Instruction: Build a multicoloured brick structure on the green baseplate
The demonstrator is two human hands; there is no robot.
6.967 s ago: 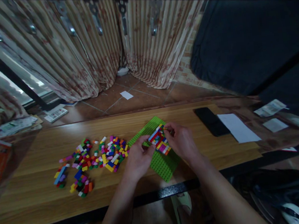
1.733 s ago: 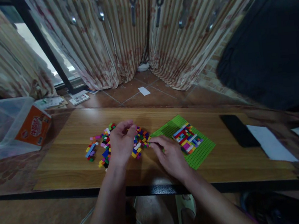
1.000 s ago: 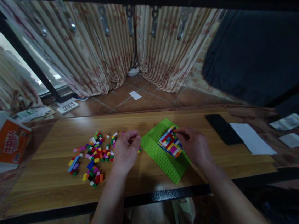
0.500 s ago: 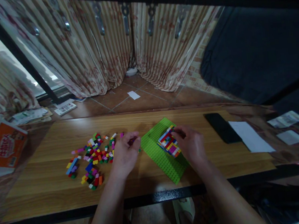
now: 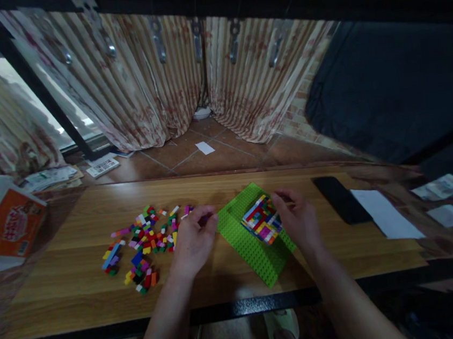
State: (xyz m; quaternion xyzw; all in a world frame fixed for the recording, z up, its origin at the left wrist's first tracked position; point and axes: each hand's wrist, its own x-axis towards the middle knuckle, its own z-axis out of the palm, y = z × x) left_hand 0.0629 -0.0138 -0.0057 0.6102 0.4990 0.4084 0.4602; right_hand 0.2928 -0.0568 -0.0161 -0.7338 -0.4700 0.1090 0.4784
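My left hand (image 5: 196, 240) hovers over the table between the loose bricks and the baseplate. Its thumb and fingers are closed round a small dark purplish building brick, mostly hidden by the fingers. A green studded baseplate (image 5: 252, 258) lies at an angle on the table. On it sits a block of many-coloured building bricks (image 5: 262, 219) stacked in layers, with red, white, yellow, blue and magenta on top. My right hand (image 5: 299, 218) is just right of this block, over the plate's right edge. Its fingers are bent, with thumb and forefinger apart and nothing visible between them.
Loose coloured bricks (image 5: 147, 240) are scattered over the left part of the wooden table (image 5: 67, 267). A black phone-like slab (image 5: 341, 200) and white paper (image 5: 385, 212) lie at the right. A clear tub with an orange label (image 5: 11, 224) stands beyond the left end.
My right hand has drawn back to the right from the brick block, so more of its top shows. My left hand stays closed in about the same place. The view has tilted slightly.
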